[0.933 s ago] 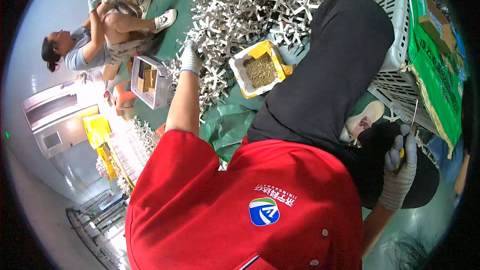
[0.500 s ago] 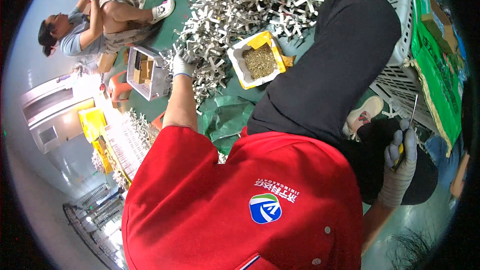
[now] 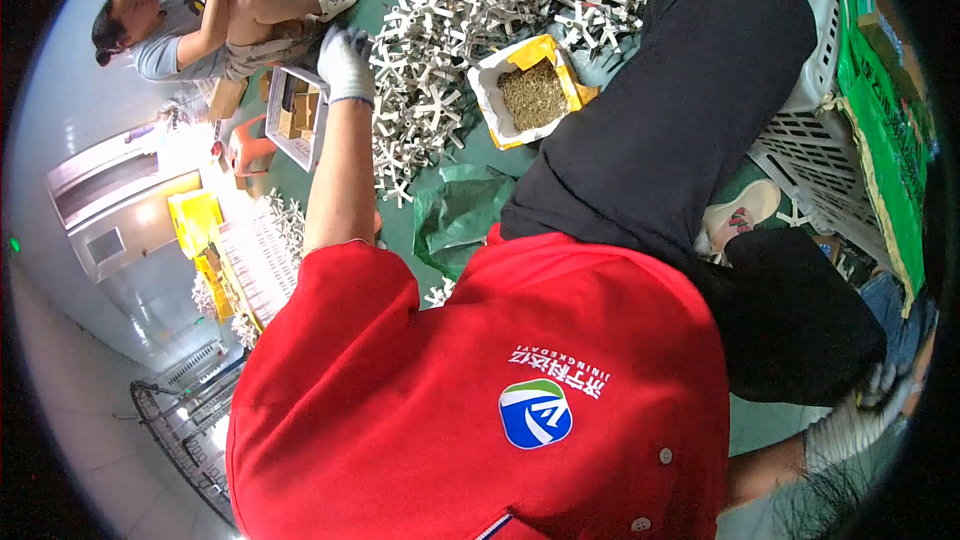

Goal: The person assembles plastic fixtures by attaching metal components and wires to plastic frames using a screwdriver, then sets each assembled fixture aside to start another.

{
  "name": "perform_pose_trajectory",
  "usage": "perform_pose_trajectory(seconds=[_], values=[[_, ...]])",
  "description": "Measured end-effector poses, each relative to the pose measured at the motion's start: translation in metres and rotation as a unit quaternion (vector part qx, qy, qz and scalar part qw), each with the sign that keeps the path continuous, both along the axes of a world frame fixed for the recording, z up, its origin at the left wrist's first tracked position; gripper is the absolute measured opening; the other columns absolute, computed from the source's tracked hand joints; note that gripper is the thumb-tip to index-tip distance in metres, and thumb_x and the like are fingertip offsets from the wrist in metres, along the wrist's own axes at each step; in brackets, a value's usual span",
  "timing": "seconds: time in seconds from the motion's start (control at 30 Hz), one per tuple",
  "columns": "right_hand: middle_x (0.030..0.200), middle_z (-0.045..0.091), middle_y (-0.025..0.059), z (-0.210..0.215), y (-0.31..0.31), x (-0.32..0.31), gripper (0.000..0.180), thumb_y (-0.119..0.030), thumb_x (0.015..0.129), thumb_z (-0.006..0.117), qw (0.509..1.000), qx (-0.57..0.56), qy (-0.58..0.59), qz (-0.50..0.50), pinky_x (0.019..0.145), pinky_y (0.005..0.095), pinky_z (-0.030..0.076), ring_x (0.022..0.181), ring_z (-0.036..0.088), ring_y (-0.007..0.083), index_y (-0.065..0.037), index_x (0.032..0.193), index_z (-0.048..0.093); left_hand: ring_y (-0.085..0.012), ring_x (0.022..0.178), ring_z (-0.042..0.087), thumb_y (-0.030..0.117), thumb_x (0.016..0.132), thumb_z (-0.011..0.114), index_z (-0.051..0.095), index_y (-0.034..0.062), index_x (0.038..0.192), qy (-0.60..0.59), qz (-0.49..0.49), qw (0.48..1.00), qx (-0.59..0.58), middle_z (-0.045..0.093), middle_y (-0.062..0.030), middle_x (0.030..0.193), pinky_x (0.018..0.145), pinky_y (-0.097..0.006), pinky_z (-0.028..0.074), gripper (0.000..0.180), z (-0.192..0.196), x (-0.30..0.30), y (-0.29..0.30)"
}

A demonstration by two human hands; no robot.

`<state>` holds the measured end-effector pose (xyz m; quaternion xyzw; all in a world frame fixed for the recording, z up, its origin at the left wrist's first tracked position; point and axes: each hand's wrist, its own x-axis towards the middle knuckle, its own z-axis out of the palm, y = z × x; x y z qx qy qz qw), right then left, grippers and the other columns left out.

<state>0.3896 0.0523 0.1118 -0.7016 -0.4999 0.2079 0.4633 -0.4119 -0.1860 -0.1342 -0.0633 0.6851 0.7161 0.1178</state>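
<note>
My left hand (image 3: 347, 65), in a pale knit glove with darker fingertips, is raised beside the left edge of a heap of white star-shaped parts (image 3: 425, 70). Its fingers are curled; what they hold, if anything, does not show. Just below it stands a light crate (image 3: 312, 130) with cardboard pieces inside. Far out at the lower right, my gloved right hand (image 3: 855, 430) is beside my bent knee, fingers curled. No screwdriver can be made out in it now. A brownish edge lies close by its fingers.
A white box (image 3: 487, 105) with yellow tape holds small brass-coloured pieces in front of the heap. Green sheeting (image 3: 455, 215) lies near my lap. White perforated crates (image 3: 815, 155) and a green sack (image 3: 880, 130) stand at right. Another person (image 3: 185, 40) sits at upper left.
My left hand has moved up from the heap's edge. My right hand has swung down and outward to the right; the thin-shafted, yellow-handled screwdriver it held no longer shows.
</note>
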Motion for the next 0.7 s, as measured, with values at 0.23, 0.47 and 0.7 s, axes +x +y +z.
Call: perform_pose_trajectory(seconds=[0.23, 0.47, 0.7], values=[[0.130, 0.073, 0.0140, -0.120, 0.007, 0.263, 0.038, -0.012, 0.105, 0.061, 0.975, -0.156, -0.160, -0.004, 0.100, 0.0365, 0.056, 0.112, 0.068, 0.0231, 0.001, 0.140, 0.065, -0.0274, 0.105, 0.075, 0.016, 0.109, 0.059, 0.056, -0.0022, 0.149, 0.159, -0.353, 0.920, 0.060, 0.074, -0.0180, 0.125, 0.091, -0.037, 0.061, 0.045, 0.154, 0.133, 0.162], [0.138, 0.069, 0.0125, -0.331, -0.053, 0.152, 0.044, -0.027, 0.109, 0.057, 0.936, -0.318, 0.121, -0.088, 0.109, 0.0367, 0.051, 0.118, 0.066, 0.0257, 0.006, 0.139, 0.063, -0.0263, 0.105, 0.075, 0.014, 0.107, 0.060, 0.062, -0.0048, 0.141, 0.155, -0.485, 0.860, 0.025, 0.076, -0.0153, 0.118, 0.090, -0.037, 0.061, 0.039, 0.203, 0.168, 0.219], [0.131, 0.073, 0.0059, -0.429, -0.254, 0.181, 0.049, -0.032, 0.093, 0.077, 0.867, -0.376, 0.221, -0.241, 0.099, 0.0385, 0.055, 0.112, 0.066, 0.0188, -0.007, 0.134, 0.071, -0.0256, 0.136, 0.061, 0.016, 0.107, 0.053, 0.056, 0.0013, 0.152, 0.269, -0.478, 0.822, -0.155, 0.063, -0.0129, 0.150, 0.119, -0.045, 0.044, 0.047, 0.204, 0.211, 0.204]])
